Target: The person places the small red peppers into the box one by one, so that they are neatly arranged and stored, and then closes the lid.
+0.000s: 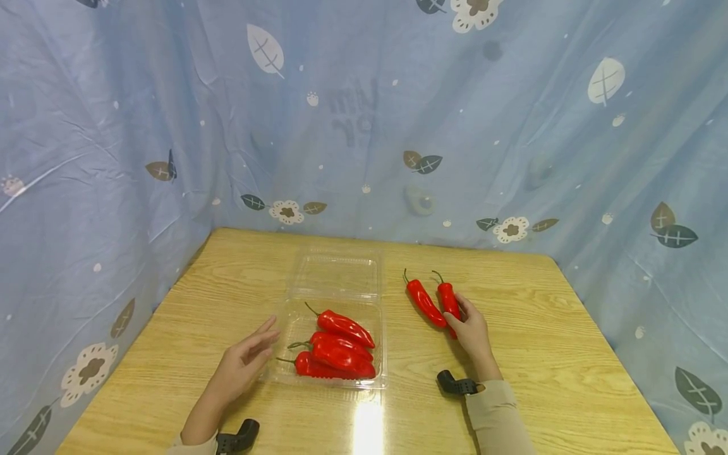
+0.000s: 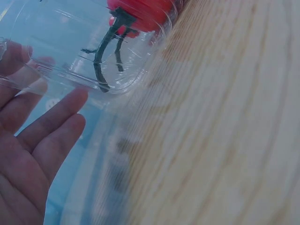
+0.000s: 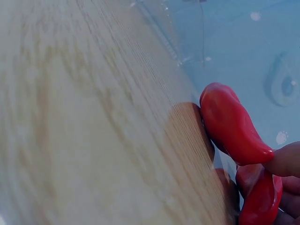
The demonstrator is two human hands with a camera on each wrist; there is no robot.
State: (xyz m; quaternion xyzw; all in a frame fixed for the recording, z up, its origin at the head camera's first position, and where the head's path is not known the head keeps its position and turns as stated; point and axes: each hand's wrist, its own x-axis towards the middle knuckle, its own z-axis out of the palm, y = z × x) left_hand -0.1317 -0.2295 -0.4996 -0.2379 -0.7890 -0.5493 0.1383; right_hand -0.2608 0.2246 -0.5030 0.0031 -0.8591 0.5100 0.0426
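Clear plastic clamshell box (image 1: 290, 322) stands with its lid (image 1: 339, 275) folded back. Several red chili peppers (image 1: 344, 354) lie in its base, green stems pointing left. My left hand (image 1: 241, 366) is at the box's left side, fingers extended; in the left wrist view the fingertips (image 2: 77, 96) are by its clear wall, but contact is hard to tell. Right of the box, two more red peppers lie side by side. My right hand (image 1: 471, 325) grips the right one (image 1: 447, 296) between thumb and fingers. The other pepper (image 1: 422, 300) lies against its left, near the thumb.
The wooden table (image 1: 512, 303) is backed and flanked by a blue curtain (image 1: 341, 126) with leaf and flower prints. A black wrist camera (image 1: 455, 383) is strapped to the right wrist, another (image 1: 241, 436) to the left. Light glares off the table's front.
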